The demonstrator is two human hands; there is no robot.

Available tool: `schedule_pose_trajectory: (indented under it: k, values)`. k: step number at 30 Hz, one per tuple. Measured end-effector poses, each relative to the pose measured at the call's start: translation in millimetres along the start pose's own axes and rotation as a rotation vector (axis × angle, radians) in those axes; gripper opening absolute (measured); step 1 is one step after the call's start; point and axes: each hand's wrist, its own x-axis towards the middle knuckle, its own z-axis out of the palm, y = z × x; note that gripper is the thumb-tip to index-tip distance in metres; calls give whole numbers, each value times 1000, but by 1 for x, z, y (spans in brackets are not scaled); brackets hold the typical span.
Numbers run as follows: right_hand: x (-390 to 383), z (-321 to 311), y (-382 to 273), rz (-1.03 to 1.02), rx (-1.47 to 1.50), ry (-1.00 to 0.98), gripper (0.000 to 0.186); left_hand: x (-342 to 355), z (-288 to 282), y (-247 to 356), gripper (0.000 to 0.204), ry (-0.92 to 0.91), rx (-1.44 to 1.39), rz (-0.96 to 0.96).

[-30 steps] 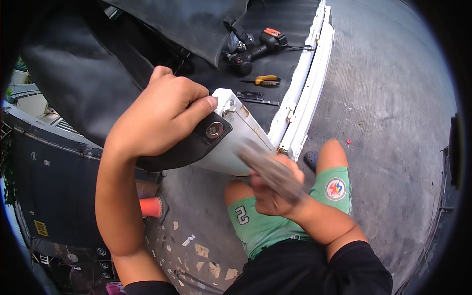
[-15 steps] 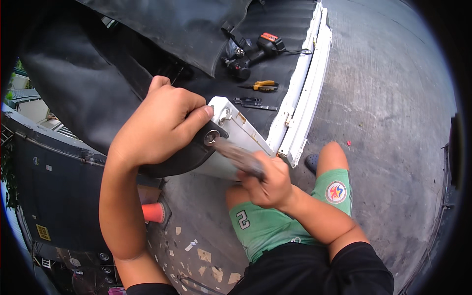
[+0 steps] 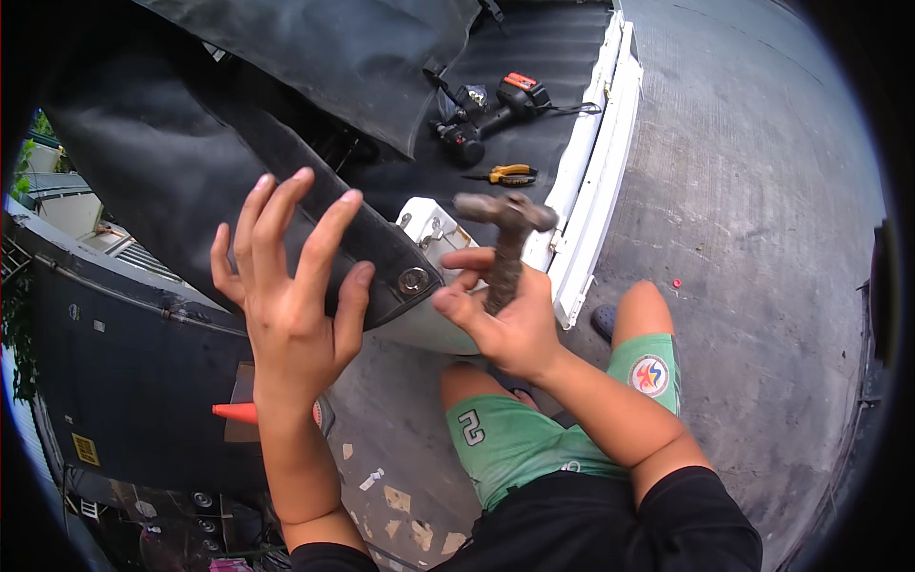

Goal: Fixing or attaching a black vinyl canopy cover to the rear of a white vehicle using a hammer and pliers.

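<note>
My left hand [image 3: 294,310] is raised in front of the black tarp [image 3: 152,172], its fingers spread and nothing in them. Its thumb is nearest to a round metal grommet [image 3: 414,280] set in the tarp's corner. Just right of that corner, my right hand [image 3: 515,324] holds a worn hammer [image 3: 513,243] by its short handle, head up, with some fingers loosely lifted. Behind the hammer is the white metal corner [image 3: 419,217] of a truck bed, partly hidden by the tarp.
On the dark ribbed truck bed [image 3: 572,48] lie a black cordless power tool [image 3: 496,112] with an orange mark and yellow-handled pliers [image 3: 512,174]. A white side rail [image 3: 593,143] borders it. Below left are an orange cone [image 3: 238,412] and paper scraps [image 3: 397,498] on the concrete floor.
My left hand has let go of the tarp edge and opened, moving down. The hammer, tilted at the grommet before, has swung upright and away to the right. The grommet corner now shows fully.
</note>
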Motion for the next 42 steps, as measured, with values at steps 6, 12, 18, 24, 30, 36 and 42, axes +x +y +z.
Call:
schedule_pose_trajectory:
  k: [6, 12, 18, 24, 30, 36, 42]
  values:
    - [9, 9, -4, -21, 163, 167, 19, 47, -3, 6, 40, -202, 75, 197]
    - [35, -8, 10, 63, 223, 74, 20, 86, 4, 10, 25, -466, -26, 276]
    - [48, -8, 11, 100, 208, 33, 21, 84, 8, 18, 22, -368, -27, 228]
    - [56, -19, 4, 71, 156, 38, 22, 51, 24, 36, 32, -23, 77, 26]
    - [62, -21, -1, 195, 86, -60, 25, -3, 57, 42, 23, 207, -56, -142]
    - [73, -39, -10, 257, 98, -185, 24, 4, 52, 42, 20, 144, -31, -43]
    - [106, -96, 44, -36, -801, 100, 27, 9, 57, 48, 22, 180, -3, -48]
